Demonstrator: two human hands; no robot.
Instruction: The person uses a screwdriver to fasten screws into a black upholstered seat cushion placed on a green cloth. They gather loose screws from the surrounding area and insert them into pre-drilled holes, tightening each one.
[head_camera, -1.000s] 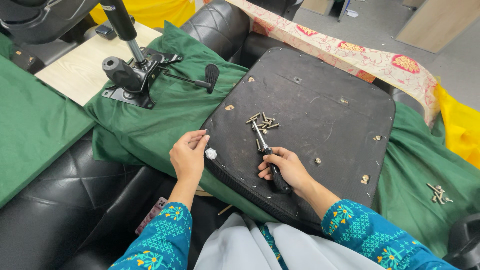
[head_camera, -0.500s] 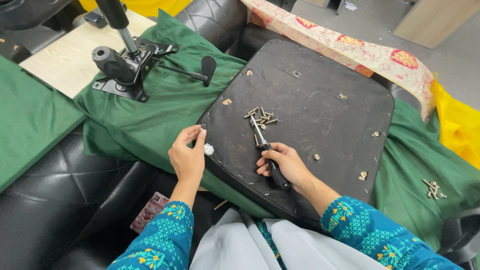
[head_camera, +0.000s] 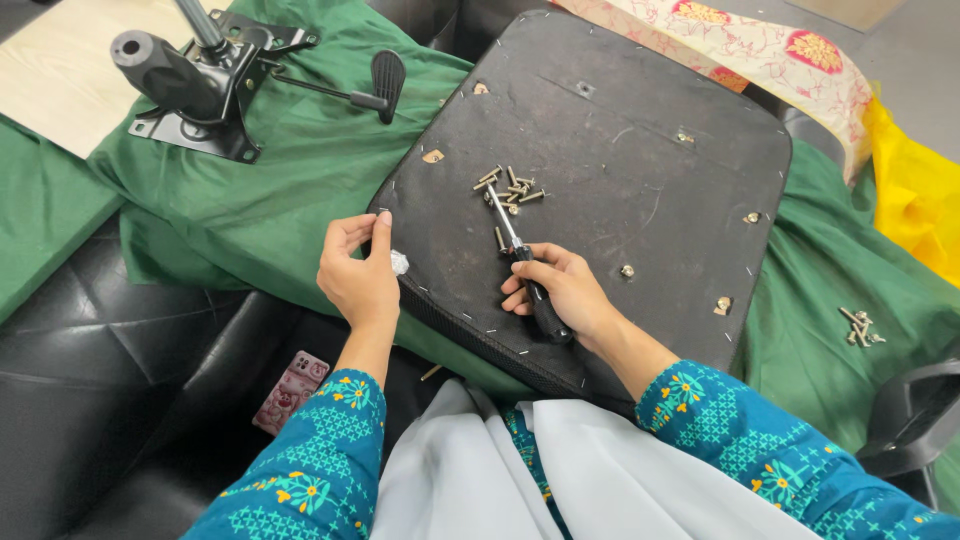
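Patterned teal sleeves, pale grey lap

Both arms wear blue-teal sleeves printed with turquoise geometric motifs and small orange-yellow flowers, ending at the forearm. The left hand (head_camera: 362, 278) and right hand (head_camera: 566, 292) are bare, without rings or gloves. Pale grey cloth covers the lap at lower centre of frame.

The right hand (head_camera: 560, 290) gripped a black-handled screwdriver (head_camera: 528, 283) on the upturned seat base (head_camera: 640, 170), beside loose screws (head_camera: 508, 186); the left hand (head_camera: 357, 270) held its edge.
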